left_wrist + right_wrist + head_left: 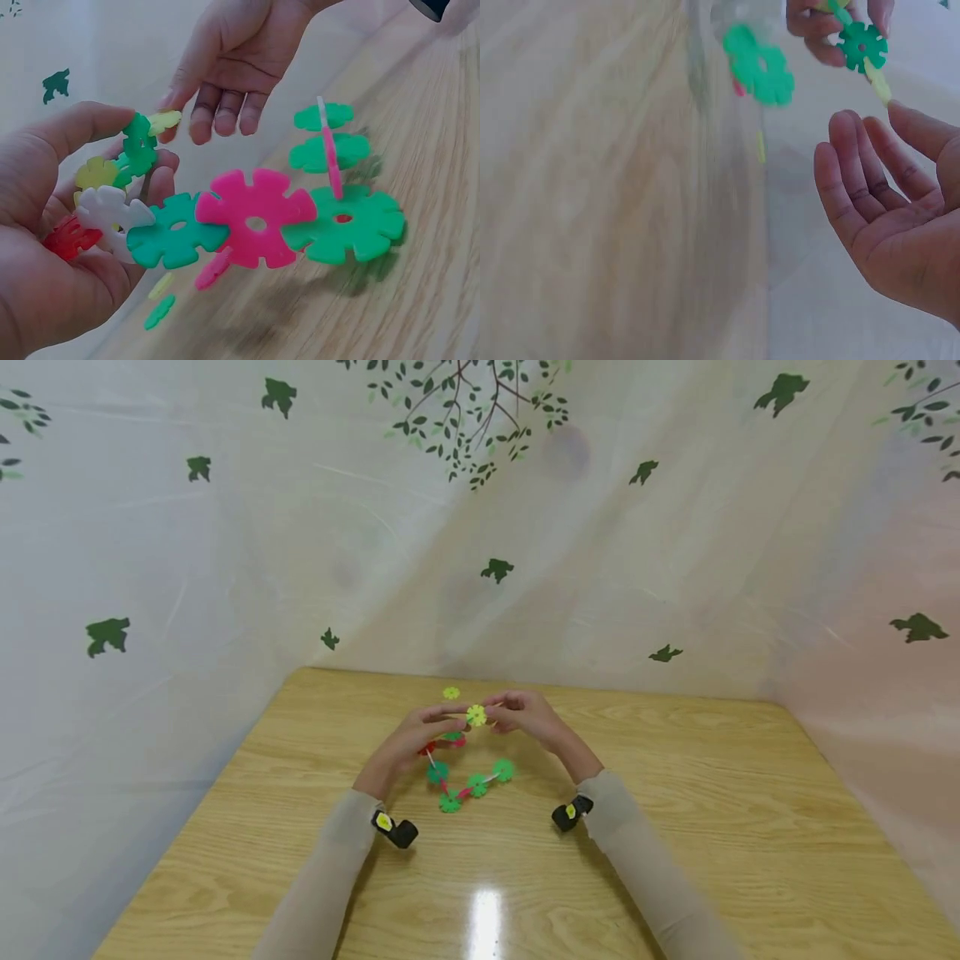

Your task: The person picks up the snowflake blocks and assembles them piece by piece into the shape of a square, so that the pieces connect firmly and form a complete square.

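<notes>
A chain of notched, flower-shaped plastic discs runs through my left hand (408, 742), whose thumb and fingers hold its upper part. In the left wrist view a red disc (73, 237) and a white disc (105, 208) lie against that palm. From there the chain continues through a teal disc (161, 244), a pink disc (236, 199) and a green disc (360, 240). My right hand (531, 717) pinches a pale yellow disc (877, 79) at its edge with the thumb and a fingertip. This yellow disc touches a green disc (862, 46) at the chain's upper end.
Toward the back of the wooden table (697, 810) lies a loose yellow disc (451, 692). A white curtain (585, 593) printed with leaves and birds hangs behind the table. Small black cameras sit on both wrists.
</notes>
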Demonstrator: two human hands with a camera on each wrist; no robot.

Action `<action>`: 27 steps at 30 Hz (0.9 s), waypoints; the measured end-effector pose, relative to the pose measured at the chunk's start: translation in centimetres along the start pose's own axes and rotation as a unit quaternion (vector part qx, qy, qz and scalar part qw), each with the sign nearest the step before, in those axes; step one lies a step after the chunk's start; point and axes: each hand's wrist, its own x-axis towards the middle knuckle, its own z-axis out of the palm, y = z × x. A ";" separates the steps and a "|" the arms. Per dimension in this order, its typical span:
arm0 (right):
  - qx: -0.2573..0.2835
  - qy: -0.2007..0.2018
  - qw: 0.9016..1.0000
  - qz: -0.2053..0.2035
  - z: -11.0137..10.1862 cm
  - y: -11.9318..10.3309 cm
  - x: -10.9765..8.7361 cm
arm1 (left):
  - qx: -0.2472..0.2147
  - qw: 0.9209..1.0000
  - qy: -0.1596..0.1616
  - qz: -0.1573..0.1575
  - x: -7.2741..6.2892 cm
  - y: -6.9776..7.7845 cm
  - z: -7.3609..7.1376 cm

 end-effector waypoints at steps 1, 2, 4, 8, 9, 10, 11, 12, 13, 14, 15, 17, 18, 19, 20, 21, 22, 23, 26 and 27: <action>-0.013 -0.009 1.000 0.004 -0.1 0.0 0.3 | 0.003 1.000 -0.001 -0.002 0.0 0.0 -0.2; -0.025 -0.019 0.999 0.006 -0.2 0.0 0.5 | 0.002 1.000 0.001 -0.007 -0.1 0.1 -0.3; -0.049 -0.034 0.998 0.008 -0.5 0.1 1.2 | 0.002 1.000 0.000 -0.015 -0.2 0.2 -0.6; -0.094 -0.067 0.993 -0.001 -0.6 0.5 2.4 | 0.011 1.000 -0.002 -0.026 -0.3 0.4 -0.9; -0.104 -0.079 0.991 -0.005 -0.5 0.6 2.7 | 0.015 0.999 -0.003 -0.028 -0.3 0.4 -1.0; -0.119 -0.095 0.988 -0.008 -0.4 0.8 3.0 | 0.021 0.999 -0.003 -0.030 -0.4 0.4 -1.0; -0.133 -0.112 0.985 -0.015 -0.3 1.0 3.3 | 0.026 0.999 -0.003 -0.031 -0.4 0.5 -1.1; -0.145 -0.127 0.981 -0.024 -0.1 1.2 3.6 | 0.028 0.999 -0.004 -0.033 -0.5 0.5 -1.1; -0.154 -0.141 0.977 -0.033 0.1 1.4 3.9 | 0.028 0.999 -0.007 -0.032 -0.5 0.4 -1.2; -0.163 -0.150 0.974 -0.039 0.3 1.6 4.1 | 0.027 0.999 -0.010 -0.031 -0.4 0.4 -1.3; -0.176 -0.155 0.971 -0.046 0.6 1.7 4.3 | 0.027 0.999 -0.011 -0.028 -0.4 0.3 -1.4; -0.194 -0.158 0.966 -0.058 1.0 2.0 4.7 | 0.025 0.999 -0.015 -0.023 -0.3 0.2 -1.5; -0.202 -0.156 0.965 -0.062 1.2 2.0 4.8 | 0.021 0.999 -0.016 -0.021 -0.3 0.2 -1.6; -0.206 -0.154 0.964 -0.062 1.4 2.0 4.9 | 0.018 1.000 -0.017 -0.018 -0.3 0.1 -1.6; -0.212 -0.152 0.963 -0.061 1.6 2.0 4.9 | 0.018 1.000 -0.016 -0.018 -0.2 0.1 -1.6; -0.216 -0.150 0.963 -0.061 1.8 2.0 5.0 | 0.017 1.000 -0.015 -0.018 -0.2 0.1 -1.6; -0.217 -0.148 0.963 -0.058 2.0 2.0 5.0 | 0.015 1.000 -0.015 -0.018 -0.2 0.1 -1.7; -0.216 -0.148 0.963 -0.056 2.1 2.0 5.0 | 0.013 1.000 -0.014 -0.018 -0.2 0.1 -1.7; -0.213 -0.151 0.964 -0.057 2.3 2.0 5.0 | 0.015 1.000 -0.009 -0.022 -0.2 0.2 -1.8; -0.214 -0.153 0.963 -0.059 2.3 1.9 5.0 | 0.016 1.000 -0.007 -0.023 -0.2 0.2 -1.9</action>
